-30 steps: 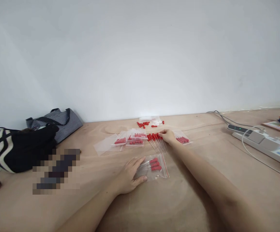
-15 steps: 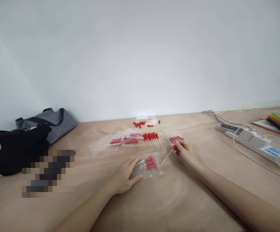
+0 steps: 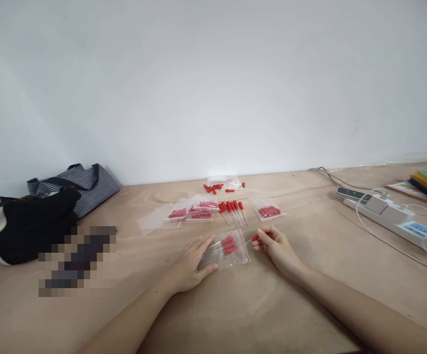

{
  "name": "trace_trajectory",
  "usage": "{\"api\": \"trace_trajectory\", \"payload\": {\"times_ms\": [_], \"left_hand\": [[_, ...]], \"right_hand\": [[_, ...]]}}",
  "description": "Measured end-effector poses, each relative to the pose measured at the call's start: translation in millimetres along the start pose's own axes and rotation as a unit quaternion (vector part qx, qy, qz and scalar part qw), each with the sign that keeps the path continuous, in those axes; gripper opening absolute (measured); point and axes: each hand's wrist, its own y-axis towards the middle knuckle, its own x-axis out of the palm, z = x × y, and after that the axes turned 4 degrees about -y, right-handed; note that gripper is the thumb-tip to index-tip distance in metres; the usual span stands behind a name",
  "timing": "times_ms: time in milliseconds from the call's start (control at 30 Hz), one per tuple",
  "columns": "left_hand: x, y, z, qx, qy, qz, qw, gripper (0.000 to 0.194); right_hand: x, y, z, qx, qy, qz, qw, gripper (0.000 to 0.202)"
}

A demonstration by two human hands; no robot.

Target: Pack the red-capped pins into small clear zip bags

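Flat on the table lies a clear zip bag [image 3: 240, 255] with several red-bulbed droppers [image 3: 229, 245] inside, its zip edge facing right. My left hand [image 3: 194, 263] rests on the bag's left side, fingers stretched out and thumb apart. Between thumb and fingers of my right hand [image 3: 274, 246] is a single dropper [image 3: 255, 238], held by its red bulb. Its thin clear tube points left at the bag's right edge; whether the tip is inside the opening I cannot tell. Just beyond the bag, several loose droppers [image 3: 231, 209] lie side by side.
Filled bags [image 3: 198, 209] overlap at the left middle, and another filled bag [image 3: 268, 210] lies at the right. Loose red bulbs [image 3: 213, 188] are near the wall. A power strip [image 3: 393, 216] with cables stands right; a black bag [image 3: 40, 221] and a striped bag [image 3: 95, 187] sit left.
My right hand has moved left and nearer to me with the dropper, bringing its tube to the bag's zip edge. My left hand stays on the bag.
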Motion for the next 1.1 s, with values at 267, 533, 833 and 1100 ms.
{"api": "trace_trajectory", "payload": {"times_ms": [267,533,833,1100], "left_hand": [[2.5,0.5,-0.3,0.011,0.006,0.015,1.000,0.056],[2.9,1.2,-2.1,0.022,0.007,0.017,1.000,0.054],[3.4,1.1,-1.4,0.006,0.018,0.006,1.000,0.056],[3.1,1.6,-3.4,0.027,0.014,0.019,0.999,0.055]], "right_hand": [[5.2,-8.1,-4.5,0.068,-0.001,-0.162,0.984,0.038],[4.6,9.7,-6.0,0.035,-0.075,-0.239,0.968,0.041],[12.9,19.1,9.9,-0.074,-0.194,-0.210,0.955,0.032],[2.4,66.7,-22.3,-0.035,-0.451,-0.119,0.884,0.013]]}}
